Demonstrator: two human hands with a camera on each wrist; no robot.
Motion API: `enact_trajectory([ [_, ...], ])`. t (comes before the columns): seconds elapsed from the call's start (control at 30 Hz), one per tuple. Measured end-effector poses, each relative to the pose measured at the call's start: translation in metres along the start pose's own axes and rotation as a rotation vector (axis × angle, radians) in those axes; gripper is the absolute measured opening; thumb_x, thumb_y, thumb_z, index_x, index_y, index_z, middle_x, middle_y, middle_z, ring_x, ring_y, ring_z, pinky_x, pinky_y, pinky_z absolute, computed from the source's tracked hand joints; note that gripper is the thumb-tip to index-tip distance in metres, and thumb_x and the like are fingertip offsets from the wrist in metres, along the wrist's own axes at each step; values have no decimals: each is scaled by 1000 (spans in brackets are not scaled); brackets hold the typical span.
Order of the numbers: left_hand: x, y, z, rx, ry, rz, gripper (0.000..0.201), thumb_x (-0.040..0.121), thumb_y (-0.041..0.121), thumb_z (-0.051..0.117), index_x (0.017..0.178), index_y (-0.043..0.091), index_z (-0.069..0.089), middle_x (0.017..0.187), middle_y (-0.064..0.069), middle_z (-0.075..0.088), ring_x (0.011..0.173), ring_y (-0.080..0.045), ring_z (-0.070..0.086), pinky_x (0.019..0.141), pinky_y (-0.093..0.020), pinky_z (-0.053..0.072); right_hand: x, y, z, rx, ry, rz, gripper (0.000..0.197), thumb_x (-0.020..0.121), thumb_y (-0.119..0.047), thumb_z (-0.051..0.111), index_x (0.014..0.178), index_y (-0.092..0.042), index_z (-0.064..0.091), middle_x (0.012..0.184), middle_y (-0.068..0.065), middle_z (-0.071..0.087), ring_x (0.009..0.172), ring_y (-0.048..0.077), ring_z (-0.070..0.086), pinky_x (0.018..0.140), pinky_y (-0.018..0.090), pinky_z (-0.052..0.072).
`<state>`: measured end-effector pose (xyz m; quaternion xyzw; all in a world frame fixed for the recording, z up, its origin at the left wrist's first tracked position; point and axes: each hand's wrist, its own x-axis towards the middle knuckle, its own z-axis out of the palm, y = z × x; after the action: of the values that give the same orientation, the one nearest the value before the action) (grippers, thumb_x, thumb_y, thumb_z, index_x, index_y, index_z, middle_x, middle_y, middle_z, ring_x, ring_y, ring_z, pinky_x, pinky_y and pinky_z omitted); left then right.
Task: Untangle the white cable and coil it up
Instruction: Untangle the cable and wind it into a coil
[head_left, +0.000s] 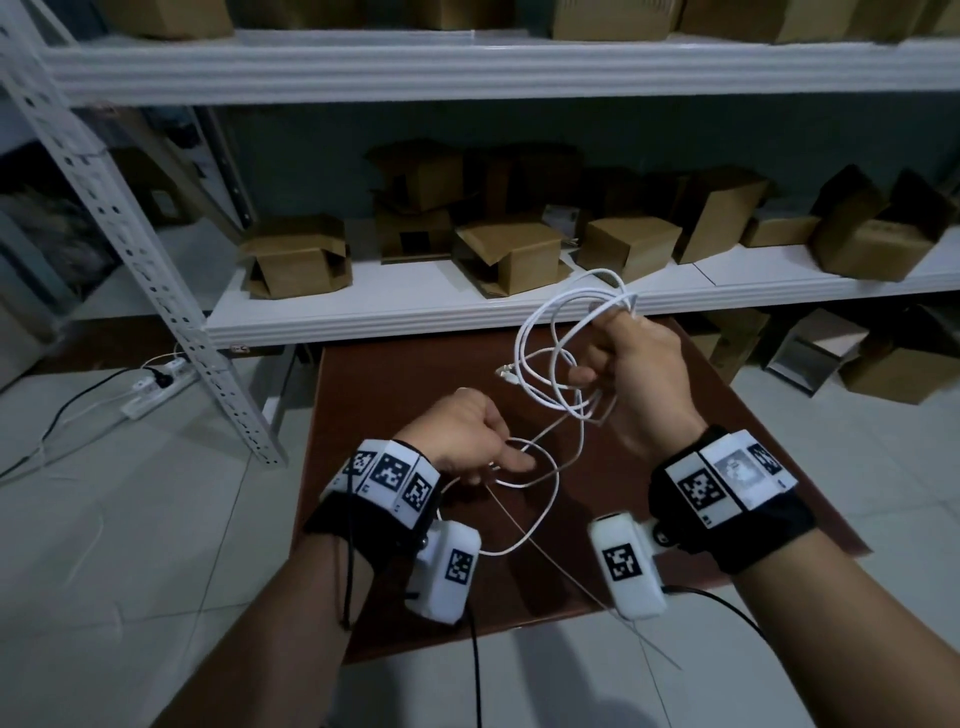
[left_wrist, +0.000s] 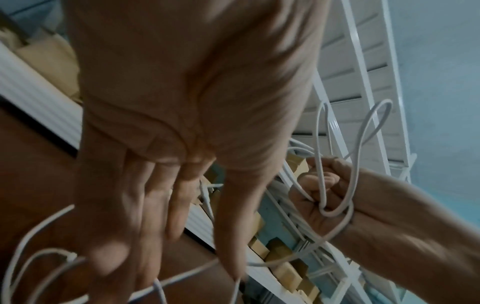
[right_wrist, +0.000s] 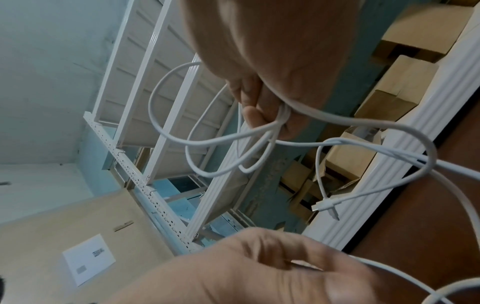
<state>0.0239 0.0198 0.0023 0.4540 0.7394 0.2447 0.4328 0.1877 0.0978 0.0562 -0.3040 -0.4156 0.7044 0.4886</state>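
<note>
— How far along are we?

— Partly, we judge. Nearest us, our left hand pinches a slack run of the thin, smooth white cable just above the dark reddish-brown wooden surface; one loose loop sags there, uncoiled.

— And beyond the left hand?

— Our right hand, raised higher, has its grip closed round several gathered round loops. A small flat silver plug dangles free between the hands. Farther off, plain brown cardboard boxes sit on the white ribbed shelf.
</note>
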Motion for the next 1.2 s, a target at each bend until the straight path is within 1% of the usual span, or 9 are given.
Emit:
enact_trajectory([
  [0.2,-24,22,29,-288,-497,173,57,86,33,84,136,17,62,126,-2,74,117,-12,67,107,-42,51,1,5,2,142,79,59,24,101,-14,60,77,-14,55,58,-4,36,48,8,30,41,22,37],
  [0.3,-21,29,41,-720,-438,236,44,80,34,90,117,20,71,114,1,74,109,-15,68,104,-44,51,3,9,2,199,140,88,29,101,-13,60,73,-16,51,55,-4,33,45,9,29,39,21,38],
  [0.47,-11,29,41,-1132,-165,167,33,90,25,82,118,9,80,116,-8,76,100,-18,69,113,-41,51,3,9,-2,129,147,112,39,102,-14,58,66,-19,44,53,-5,30,42,9,30,39,20,39],
  [0.57,-4,23,36,-1193,-23,145,57,83,14,88,130,-10,67,136,-23,70,94,-15,69,95,-31,59,3,10,-1,29,163,92,35,102,-14,58,68,-17,47,54,-3,32,47,14,36,47,24,49],
  [0.7,-10,27,33,-995,96,214,34,96,1,71,129,0,66,119,-13,79,114,-23,75,101,-38,52,1,14,-3,13,141,163,32,101,-14,60,71,-14,49,56,0,35,50,16,37,46,25,43],
  [0.8,-12,32,34,-879,163,279,27,107,2,55,133,7,58,104,-3,80,98,-19,77,93,-36,56,-1,17,-1,-48,93,195,32,100,-15,61,70,-15,48,54,1,34,50,19,38,47,25,40],
  [0.93,-2,29,30,-676,324,306,15,114,35,45,114,24,56,97,-4,72,87,-22,68,91,-46,54,-4,14,4,-107,38,180,25,100,-11,60,76,-12,54,55,0,34,49,17,40,45,25,37],
  [1.03,1,28,19,-426,391,286,25,108,45,50,127,28,52,106,-2,70,94,-22,65,85,-42,52,-9,12,7,-229,-43,171,12,101,-11,60,92,-5,65,54,-1,39,43,9,38,42,24,37],
  [1.2,-3,23,9,1,550,368,32,105,29,59,134,16,59,125,-5,68,111,-25,66,98,-44,53,-16,16,9,-422,-102,132,50,102,-9,57,53,-18,57,47,1,41,39,15,39,47,30,35],
])
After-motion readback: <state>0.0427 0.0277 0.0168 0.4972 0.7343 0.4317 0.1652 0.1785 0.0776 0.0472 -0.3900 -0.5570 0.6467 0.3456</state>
